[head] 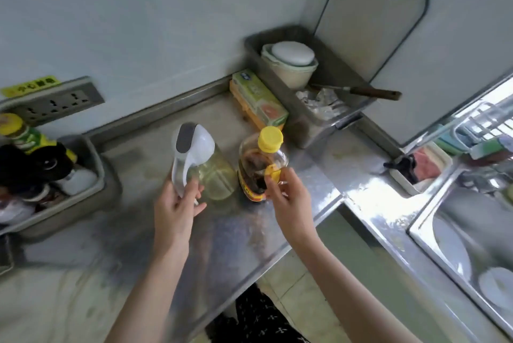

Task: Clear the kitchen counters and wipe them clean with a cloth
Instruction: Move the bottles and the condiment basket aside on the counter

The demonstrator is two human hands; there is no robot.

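Head view: oil dispenser and sauce bottle stand upright, just beside each other on the counter, directly ahead of both hands. Left hand is nearer the dispenser, fingers curled round its white handle. Right hand pinches the bottle's yellow side handle. Both long axes vertical, so probably a straight lift.
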